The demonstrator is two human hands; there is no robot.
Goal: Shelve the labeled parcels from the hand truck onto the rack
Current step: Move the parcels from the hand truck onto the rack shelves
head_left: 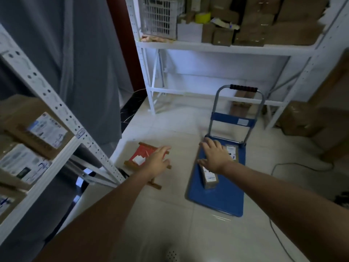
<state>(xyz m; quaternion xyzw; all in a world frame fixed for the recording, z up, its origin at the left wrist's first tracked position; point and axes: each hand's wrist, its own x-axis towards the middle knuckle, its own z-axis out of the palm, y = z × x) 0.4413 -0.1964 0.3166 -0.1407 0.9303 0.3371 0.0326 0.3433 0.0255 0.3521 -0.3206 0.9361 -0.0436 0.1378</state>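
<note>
On the blue flat-decked hand truck (217, 197) lay two small brown cardboard parcels (210, 178) with white labels. The right hand (214, 155) spread open above them; the left hand (157, 160) hung open beside the truck, both empty. They looked light and stiff; grip the long sides.

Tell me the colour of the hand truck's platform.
Blue platform, clearest in the head view.

Dim bluish light, motion blur, warped edges

Two brown labeled parcels (210, 176) lie flat on the blue hand truck (219, 197) deck, nearer its handle end, under my right hand (214, 155).
</note>
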